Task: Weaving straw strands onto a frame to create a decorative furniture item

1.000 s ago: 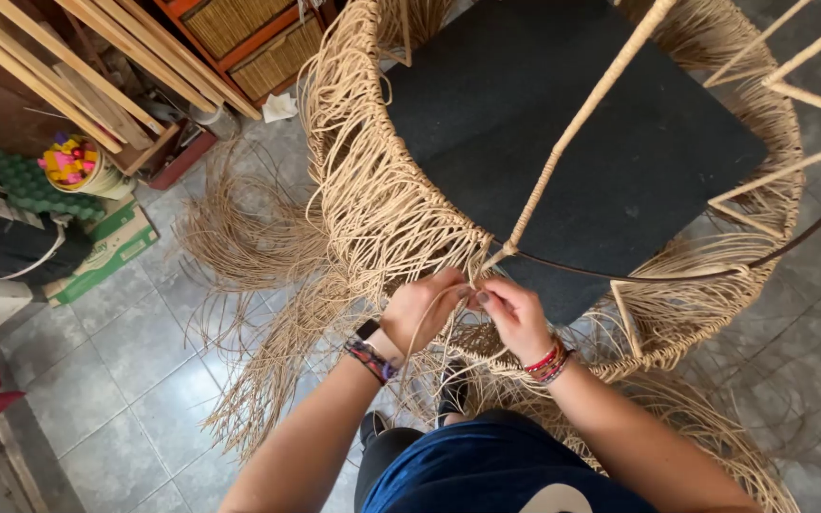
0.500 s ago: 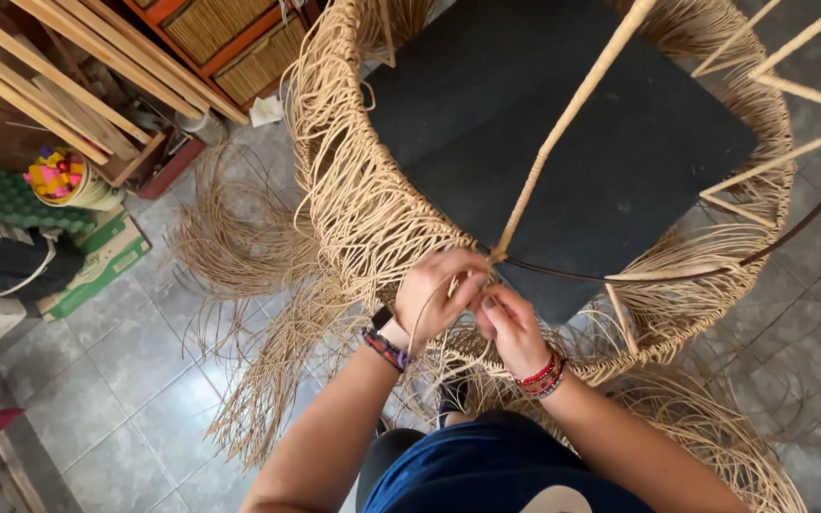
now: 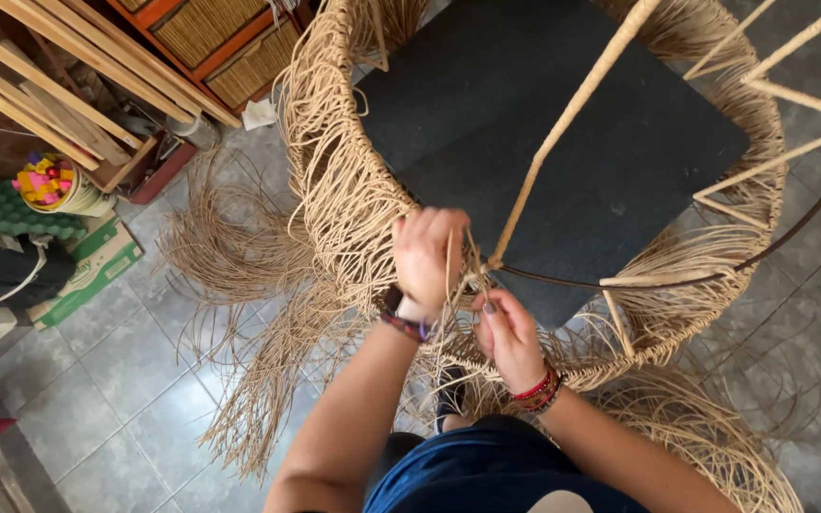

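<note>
A large round frame (image 3: 791, 228) wrapped and hung with tan straw-like fibre (image 3: 334, 199) stands in front of me, with a dark square pad (image 3: 563, 142) inside it. My left hand (image 3: 428, 255) is raised at the near rim and pinches thin fibre strands (image 3: 453, 275). Just below it, my right hand (image 3: 505, 332) grips strands at the point where a wrapped slanted rod (image 3: 572, 114) meets the dark metal ring (image 3: 677, 281). Both wrists carry bracelets.
Loose fibre (image 3: 249, 313) fans out over the grey tiled floor (image 3: 116, 399) to the left and under the frame. Wooden slats (image 3: 40, 85), a red shelf with woven drawers (image 3: 230, 47), a bucket of coloured bits (image 3: 49, 185) and a green box (image 3: 87, 271) stand at the left.
My left hand has risen and pulled the strands upward at the rim. My right hand stays at the joint. The view has tilted slightly.
</note>
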